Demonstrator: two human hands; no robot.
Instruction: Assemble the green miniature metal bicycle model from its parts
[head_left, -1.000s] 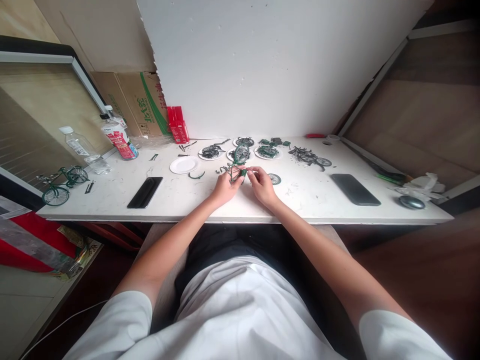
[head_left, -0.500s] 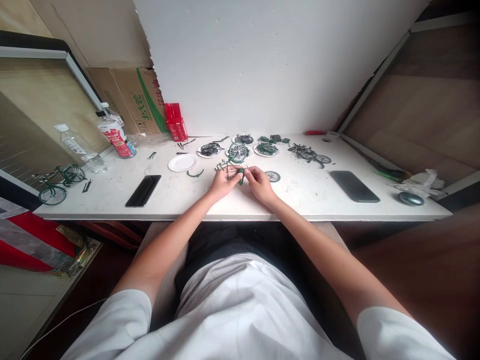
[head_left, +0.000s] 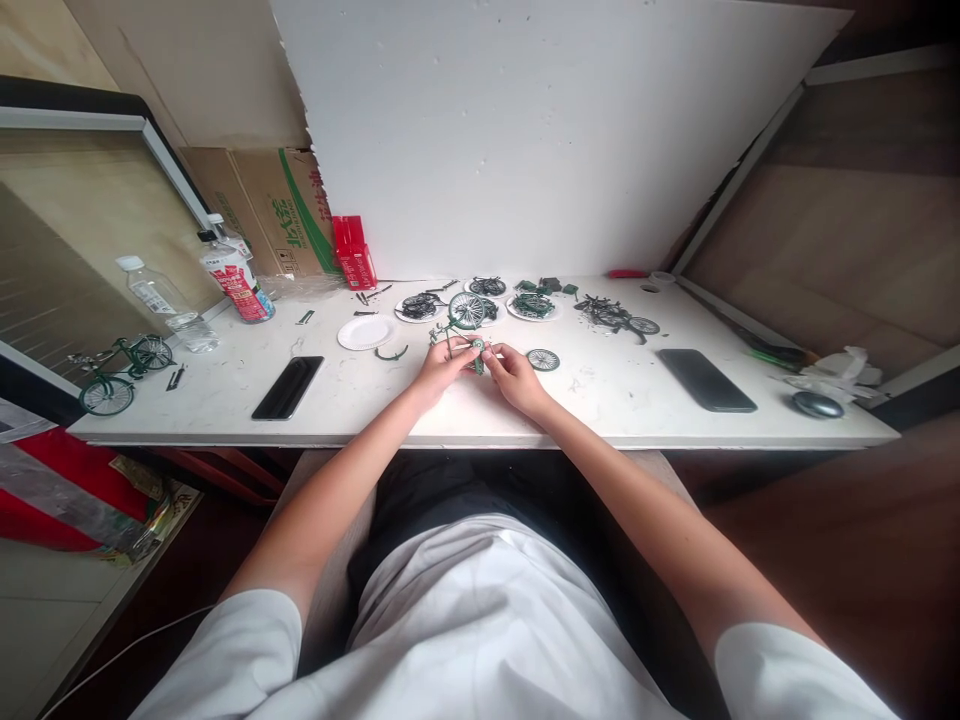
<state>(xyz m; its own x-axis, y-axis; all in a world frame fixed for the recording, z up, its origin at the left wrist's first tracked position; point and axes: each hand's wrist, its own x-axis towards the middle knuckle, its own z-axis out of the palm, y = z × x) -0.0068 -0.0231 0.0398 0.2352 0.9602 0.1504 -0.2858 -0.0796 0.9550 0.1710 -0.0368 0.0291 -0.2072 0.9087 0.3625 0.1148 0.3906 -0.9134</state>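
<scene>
My left hand is closed around a partly built green model bicycle, held just above the table with one spoked wheel pointing up and away from me. Closed in a pinch, my right hand meets the left at a small round green part on the near end of the bicycle. The fingers cover much of the frame there. To the right of my right hand, a loose spoked wheel lies flat. A curved green mudguard rests left of my left hand.
Several plates of dark and green parts, one plate among them, stand behind my hands. A bare white plate is at left. Phones flank my arms. An assembled bicycle stands far left, near bottles.
The small green part has turned so that its round face shows. My right fingertips have shifted slightly at its edge, and the raised wheel has moved a little left.
</scene>
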